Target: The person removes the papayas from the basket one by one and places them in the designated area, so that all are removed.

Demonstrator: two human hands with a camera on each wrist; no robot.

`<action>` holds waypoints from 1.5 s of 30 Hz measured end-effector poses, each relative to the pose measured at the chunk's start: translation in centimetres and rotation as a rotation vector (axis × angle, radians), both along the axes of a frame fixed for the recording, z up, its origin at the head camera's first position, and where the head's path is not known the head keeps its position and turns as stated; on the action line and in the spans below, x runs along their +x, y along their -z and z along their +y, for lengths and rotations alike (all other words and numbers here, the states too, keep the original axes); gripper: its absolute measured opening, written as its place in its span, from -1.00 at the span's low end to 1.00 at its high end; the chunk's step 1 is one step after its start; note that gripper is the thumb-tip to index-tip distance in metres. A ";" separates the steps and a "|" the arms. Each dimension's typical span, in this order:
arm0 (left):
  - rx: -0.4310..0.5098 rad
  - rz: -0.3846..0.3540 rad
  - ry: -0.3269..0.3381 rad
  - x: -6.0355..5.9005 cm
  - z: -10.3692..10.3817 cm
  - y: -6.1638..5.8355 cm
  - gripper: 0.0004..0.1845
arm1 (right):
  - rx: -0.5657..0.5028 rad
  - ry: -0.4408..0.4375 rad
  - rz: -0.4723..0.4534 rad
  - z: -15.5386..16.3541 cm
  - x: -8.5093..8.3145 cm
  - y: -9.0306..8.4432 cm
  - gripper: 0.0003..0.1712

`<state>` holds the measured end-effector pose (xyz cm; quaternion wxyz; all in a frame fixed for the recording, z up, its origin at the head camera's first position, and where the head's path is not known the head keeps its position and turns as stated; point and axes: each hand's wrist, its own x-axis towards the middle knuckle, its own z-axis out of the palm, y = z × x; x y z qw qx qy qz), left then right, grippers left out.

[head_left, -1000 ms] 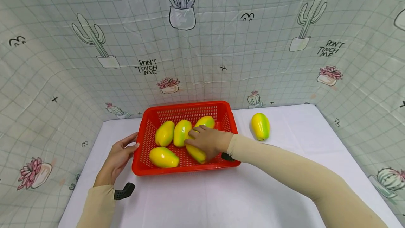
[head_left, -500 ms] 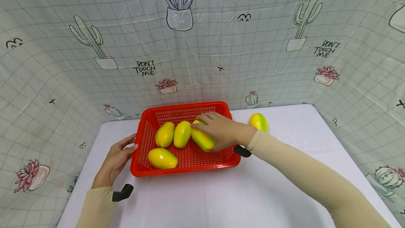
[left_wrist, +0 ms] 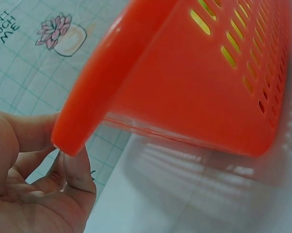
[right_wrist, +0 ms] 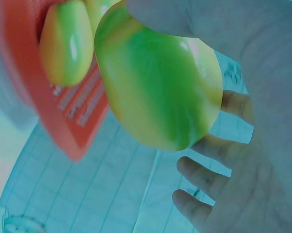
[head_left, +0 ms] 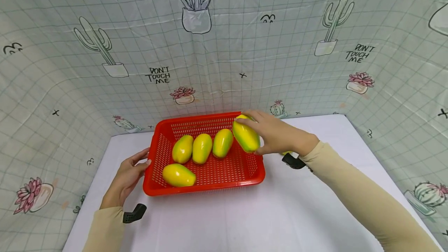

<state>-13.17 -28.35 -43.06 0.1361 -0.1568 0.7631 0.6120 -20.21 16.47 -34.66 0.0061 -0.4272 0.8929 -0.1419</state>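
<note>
My right hand (head_left: 280,133) grips a yellow-green mango (head_left: 246,135) between thumb and fingers, raised over the right end of the red basket (head_left: 206,189). In the right wrist view the held mango (right_wrist: 158,92) shows a broad green stripe. My left hand (head_left: 126,177) is at the basket's left side; in the left wrist view its thumb and fingers (left_wrist: 78,167) pinch the rim (left_wrist: 95,92). Inside the basket lie several mangoes: a row of three along the back, with one mango (head_left: 223,143) at its right end, and another mango (head_left: 179,175) at the front left.
Another mango (head_left: 287,152) lies on the white table (head_left: 227,221) right of the basket, mostly hidden behind my right hand. A grid-patterned cloth (head_left: 224,49) with cactus drawings rises behind the table and along both sides.
My right hand has lifted the mango out from among the others and carried it rightward to the basket's right end. The left hand stays at the basket's left rim.
</note>
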 end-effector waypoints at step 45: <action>-0.002 0.013 0.014 0.2 0.0 -0.1 -0.33 | 0.035 0.411 -0.181 17.7 -2.3 8.4 0.14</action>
